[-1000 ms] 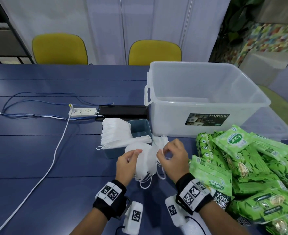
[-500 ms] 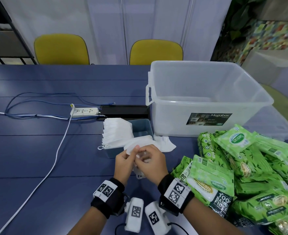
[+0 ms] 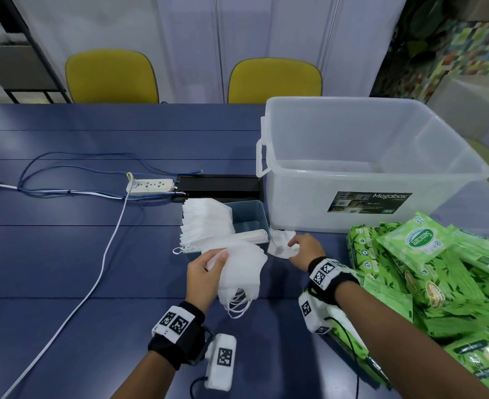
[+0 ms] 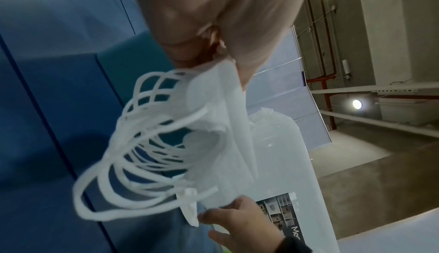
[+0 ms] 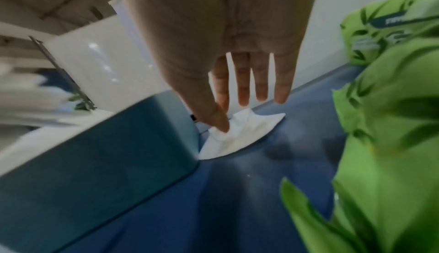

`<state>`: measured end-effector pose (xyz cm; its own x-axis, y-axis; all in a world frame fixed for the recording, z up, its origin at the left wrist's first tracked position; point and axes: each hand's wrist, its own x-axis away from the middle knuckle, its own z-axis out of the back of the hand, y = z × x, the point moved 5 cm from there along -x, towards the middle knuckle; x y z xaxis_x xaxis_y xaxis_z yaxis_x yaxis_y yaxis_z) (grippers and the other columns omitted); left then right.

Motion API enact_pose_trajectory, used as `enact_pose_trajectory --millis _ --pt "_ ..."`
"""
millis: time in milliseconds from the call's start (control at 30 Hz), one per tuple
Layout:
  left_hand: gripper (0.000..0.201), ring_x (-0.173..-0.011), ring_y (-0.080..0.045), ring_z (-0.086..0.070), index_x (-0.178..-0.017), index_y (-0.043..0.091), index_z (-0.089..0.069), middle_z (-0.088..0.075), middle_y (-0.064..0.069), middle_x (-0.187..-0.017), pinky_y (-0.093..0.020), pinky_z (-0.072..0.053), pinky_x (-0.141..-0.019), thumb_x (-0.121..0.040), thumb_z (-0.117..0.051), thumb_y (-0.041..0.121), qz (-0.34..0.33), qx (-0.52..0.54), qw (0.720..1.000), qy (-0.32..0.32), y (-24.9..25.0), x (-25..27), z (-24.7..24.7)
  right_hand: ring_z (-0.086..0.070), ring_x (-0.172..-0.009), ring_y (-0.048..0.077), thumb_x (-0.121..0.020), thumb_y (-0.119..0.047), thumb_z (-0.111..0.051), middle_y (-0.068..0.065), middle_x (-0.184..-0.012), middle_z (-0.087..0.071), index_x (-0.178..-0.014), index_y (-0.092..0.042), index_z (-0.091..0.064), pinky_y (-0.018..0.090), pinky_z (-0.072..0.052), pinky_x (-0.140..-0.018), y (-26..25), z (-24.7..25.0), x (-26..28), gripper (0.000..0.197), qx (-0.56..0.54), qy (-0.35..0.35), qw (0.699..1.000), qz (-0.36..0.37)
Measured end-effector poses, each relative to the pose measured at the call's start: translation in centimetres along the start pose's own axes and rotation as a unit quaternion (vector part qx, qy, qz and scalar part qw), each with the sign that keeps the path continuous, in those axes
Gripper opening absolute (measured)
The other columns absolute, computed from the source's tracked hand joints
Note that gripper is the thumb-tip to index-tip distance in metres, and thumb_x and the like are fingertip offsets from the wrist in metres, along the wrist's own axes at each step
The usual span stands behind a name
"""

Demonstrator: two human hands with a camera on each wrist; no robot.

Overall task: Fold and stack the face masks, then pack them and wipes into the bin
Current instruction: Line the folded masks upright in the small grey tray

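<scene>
My left hand (image 3: 216,262) grips a bundle of folded white masks (image 3: 242,272) above the blue table, their ear loops (image 3: 237,306) hanging down. In the left wrist view the fingers (image 4: 209,37) pinch the bundle's (image 4: 213,135) top edge. My right hand (image 3: 293,243) reaches over a loose white mask (image 3: 279,246) lying at the foot of the clear bin (image 3: 338,102). Its fingers (image 5: 261,80) are straight, and the thumb tip touches the mask (image 5: 247,133). A teal tray (image 3: 250,216) holds a stack of folded masks (image 3: 206,223). Green wipes packs (image 3: 427,269) are heaped on the right.
A power strip (image 3: 150,187) with a white cable (image 3: 93,283) and blue wires lies to the left. A black box (image 3: 220,184) sits behind the tray. Two yellow chairs (image 3: 112,77) stand at the far edge. The wipes crowd my right forearm.
My hands were together on the mask bundle. The right hand has let go and moved right and forward to the loose mask by the bin. The left hand keeps the bundle.
</scene>
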<state>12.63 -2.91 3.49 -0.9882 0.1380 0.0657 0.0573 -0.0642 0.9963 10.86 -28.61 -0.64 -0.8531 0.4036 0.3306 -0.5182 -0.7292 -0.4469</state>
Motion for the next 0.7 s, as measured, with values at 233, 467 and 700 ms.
enact_pose_trajectory --millis 233,467,700 --pt "0.015 -0.095 -0.009 -0.061 -0.093 0.022 -0.067 -0.068 0.014 -0.098 -0.026 -0.05 -0.084 -0.089 -0.061 0.008 -0.032 -0.028 0.999 0.002 0.4 -1.7 -0.7 -0.05 -0.122 0.028 -0.081 -0.002 -0.062 0.008 -0.136 -0.046 -0.133 -0.014 -0.047 0.032 -0.044 -0.098 -0.5 -2.5 -1.9 0.055 0.138 -0.073 0.987 0.041" --pt "0.012 -0.079 0.005 -0.056 -0.086 0.008 -0.063 -0.064 0.01 -0.087 -0.009 -0.043 -0.072 -0.092 -0.055 0.002 -0.039 0.001 0.999 -0.03 1.4 -2.0 -1.6 -0.046 -0.125 0.034 -0.092 -0.003 -0.05 0.02 -0.139 -0.041 -0.138 -0.005 -0.036 0.046 -0.042 -0.1 -3.1 -3.3 -2.1 0.048 0.286 -0.098 0.952 0.055" --pt "0.02 -0.084 -0.007 -0.062 -0.095 0.009 -0.065 -0.067 0.003 -0.095 -0.016 -0.051 -0.069 -0.078 -0.074 0.006 0.026 0.033 0.998 -0.052 0.2 -1.9 -1.6 -0.052 -0.122 0.031 -0.09 0.0 -0.051 0.015 -0.13 -0.054 -0.133 -0.003 -0.046 0.035 -0.043 -0.098 -2.0 -1.9 -2.0 0.044 0.222 -0.057 0.973 0.03"
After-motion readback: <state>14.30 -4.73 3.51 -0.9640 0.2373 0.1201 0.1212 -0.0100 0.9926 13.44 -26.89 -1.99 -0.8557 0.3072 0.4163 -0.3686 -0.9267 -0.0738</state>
